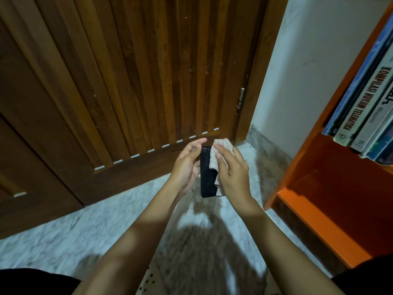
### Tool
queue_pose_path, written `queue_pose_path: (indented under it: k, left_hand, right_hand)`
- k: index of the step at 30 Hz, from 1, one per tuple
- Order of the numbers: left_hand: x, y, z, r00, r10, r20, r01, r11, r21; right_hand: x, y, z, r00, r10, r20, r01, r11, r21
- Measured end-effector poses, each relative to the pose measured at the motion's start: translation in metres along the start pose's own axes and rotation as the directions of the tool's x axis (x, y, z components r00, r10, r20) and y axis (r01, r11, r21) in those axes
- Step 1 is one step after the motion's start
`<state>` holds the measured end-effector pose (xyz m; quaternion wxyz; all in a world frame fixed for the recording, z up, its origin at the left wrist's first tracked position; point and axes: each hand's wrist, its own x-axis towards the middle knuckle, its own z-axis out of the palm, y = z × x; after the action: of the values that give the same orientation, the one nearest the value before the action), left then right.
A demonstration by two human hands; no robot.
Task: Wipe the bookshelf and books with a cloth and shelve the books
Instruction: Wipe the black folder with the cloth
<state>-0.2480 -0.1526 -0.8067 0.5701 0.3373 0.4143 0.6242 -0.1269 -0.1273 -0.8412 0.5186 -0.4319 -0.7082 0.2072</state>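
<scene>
We judged the job midway: the orange wooden bookshelf [331, 158] already held a row of standing books [365, 99] in its upper compartment. A flat black rectangular item [207, 177], held before us above the floor, was being wiped. Our left hand [187, 165] gripped its edge; our right hand [231, 169] pressed the bunched pale striped cloth [214, 158] against it.

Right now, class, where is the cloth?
In the head view, near the centre, the cloth is held by the right hand against a flat black object in the left hand, left of the orange bookshelf.
</scene>
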Motion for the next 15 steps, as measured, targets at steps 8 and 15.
queue_pose_path:
  k: [8, 15]
  left_hand:
    - [0.002, 0.002, -0.004, 0.999, -0.027, 0.020, 0.029, 0.992, -0.120]
    - [0.005, 0.004, -0.017, 0.999, -0.048, -0.008, 0.044, 0.964, -0.262]
  right_hand:
    - [-0.002, -0.008, 0.005, 0.986, -0.107, 0.129, 0.101, 0.994, 0.049]
    - [0.005, 0.003, -0.009, 0.803, -0.453, 0.389, 0.491, 0.871, -0.001]
